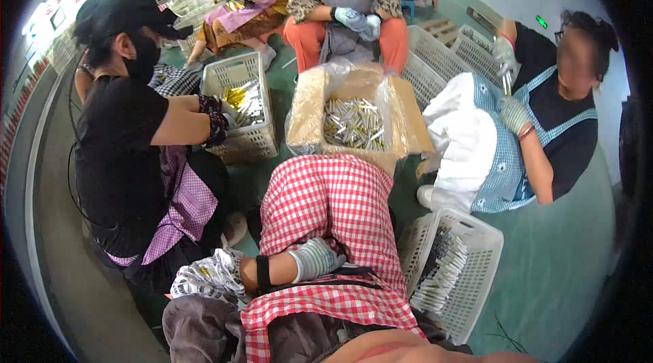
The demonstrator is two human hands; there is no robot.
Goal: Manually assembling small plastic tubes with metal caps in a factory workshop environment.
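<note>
On the red-checked apron [326, 206] across the lap, the fingers [333, 261] of the gloved left hand [316, 259] lie curled together, and whether they pinch anything cannot be told; the right hand is out of view, only its bare forearm [408, 351] showing at the lower edge. Just to the right stands a white basket [476, 227] of slim metal tubes [439, 271], with a lined cardboard box [306, 115] of more beyond the knees. This looks like a lull between pieces, and taking another would call for a reach across to the basket.

the lined cardboard box [354, 118] lies open from above, hemmed by white baskets [241, 115] left and [452, 271] right; green floor [564, 261] far right stays free.
</note>
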